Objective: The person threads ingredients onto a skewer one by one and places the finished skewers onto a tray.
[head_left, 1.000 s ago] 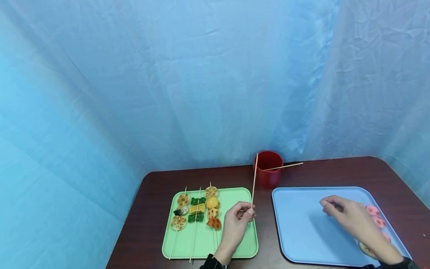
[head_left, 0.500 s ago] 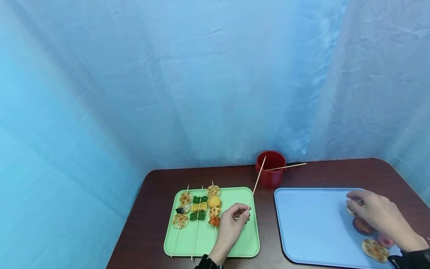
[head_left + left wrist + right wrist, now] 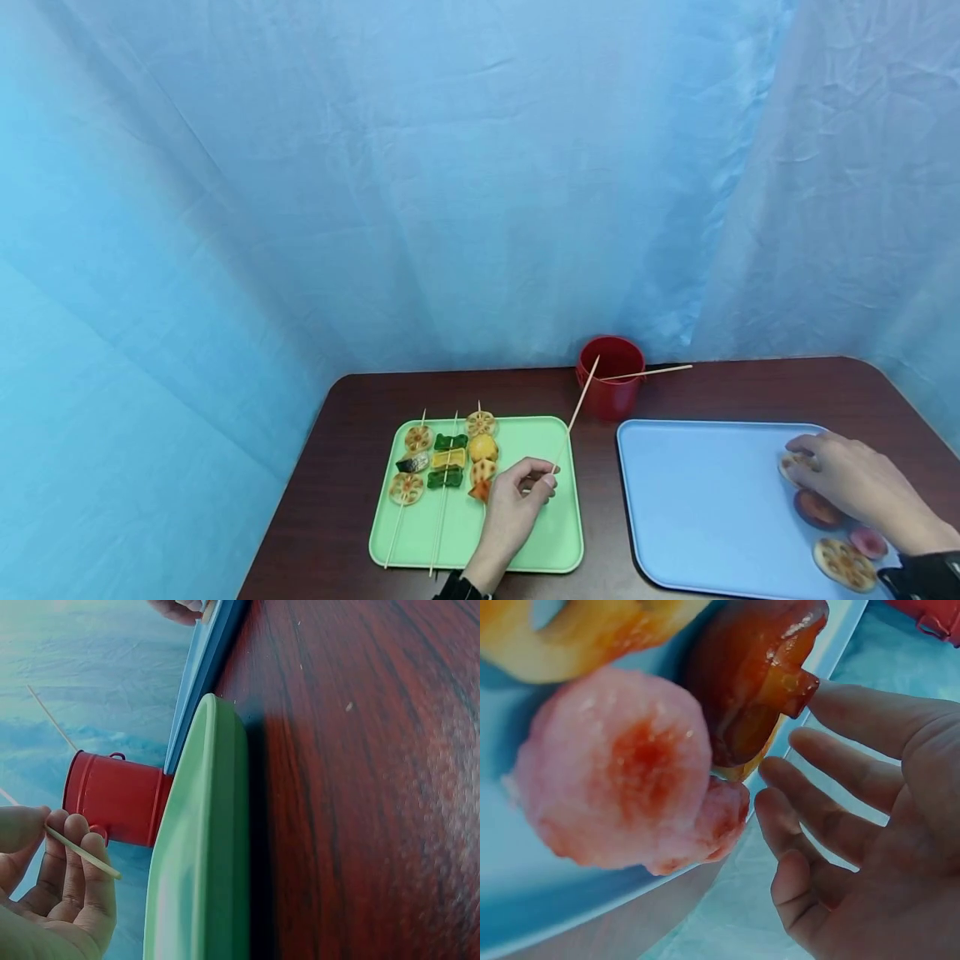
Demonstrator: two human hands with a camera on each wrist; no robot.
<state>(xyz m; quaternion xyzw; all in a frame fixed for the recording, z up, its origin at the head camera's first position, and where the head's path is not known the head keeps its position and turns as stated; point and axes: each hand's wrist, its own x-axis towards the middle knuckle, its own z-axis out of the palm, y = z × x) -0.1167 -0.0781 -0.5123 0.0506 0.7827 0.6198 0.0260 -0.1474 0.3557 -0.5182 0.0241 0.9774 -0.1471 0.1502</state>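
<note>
My left hand [image 3: 517, 508] pinches a thin bamboo skewer [image 3: 577, 408] between thumb and fingers, over the right part of the green tray [image 3: 551, 550]. In the left wrist view the blunt end of that skewer [image 3: 86, 853] crosses the fingers. On the blue tray [image 3: 697, 500], my right hand [image 3: 862, 479] reaches over a lotus root slice [image 3: 789, 468], fingertips at its edge. Its fingers look loosely extended in the right wrist view, close to a glossy brown mushroom-shaped piece [image 3: 739, 675]. Pink round food [image 3: 615, 772] and another lotus slice [image 3: 843, 564] lie nearer the wrist.
Three loaded skewers lie on the green tray's left: lotus slices with a dark piece [image 3: 412, 462], green and yellow pieces [image 3: 447, 459], and a mixed one [image 3: 483, 448]. A red bucket [image 3: 611, 404] stands behind the trays, with a skewer [image 3: 660, 372] leaning out.
My right hand has moved right across the blue tray and lowered to the lotus slice. The left hand's skewer has tilted to the right. The view has shifted slightly.
</note>
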